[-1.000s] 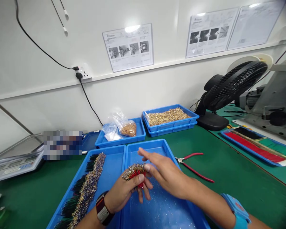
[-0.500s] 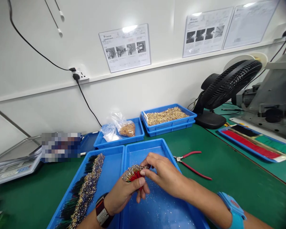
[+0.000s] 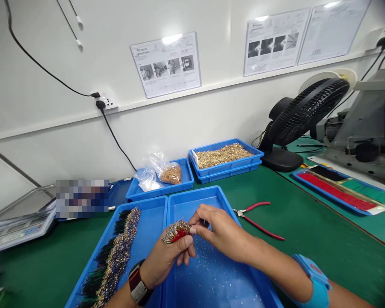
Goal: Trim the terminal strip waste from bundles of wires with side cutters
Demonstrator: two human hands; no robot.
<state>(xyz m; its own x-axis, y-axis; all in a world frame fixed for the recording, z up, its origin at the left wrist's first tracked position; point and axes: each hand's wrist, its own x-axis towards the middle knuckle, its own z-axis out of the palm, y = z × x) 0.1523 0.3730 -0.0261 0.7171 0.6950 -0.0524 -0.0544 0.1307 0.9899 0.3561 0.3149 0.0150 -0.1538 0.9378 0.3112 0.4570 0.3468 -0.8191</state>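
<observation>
My left hand (image 3: pixel 171 250) is closed round a bundle of red wires with metal terminals (image 3: pixel 177 232), the terminal ends fanned out at the top. With thumb and forefinger pinched, my right hand (image 3: pixel 216 231) grips the right edge of the bundle, at a terminal end. Both hands are over a blue tray (image 3: pixel 208 282) sprinkled with small pale bits. In the blue tray (image 3: pixel 150 231) to the left lies a long row of dark wire bundles (image 3: pixel 115 252) with metal terminals. Red-handled cutting pliers (image 3: pixel 259 221) rest on the green table, right of my right hand.
At the back are a tray of loose gold-coloured terminals (image 3: pixel 224 156) and a tray with plastic bags (image 3: pixel 170 173). A black fan (image 3: pixel 308 115), a machine (image 3: pixel 362 124) and a tray of red, black and green wires (image 3: pixel 336 192) stand right. A scale (image 3: pixel 22 231) is left.
The bundle has turned slightly in my left hand, showing more terminal tips and less red wire below. My right fingers stay pinched at its edge. The view has shifted a little.
</observation>
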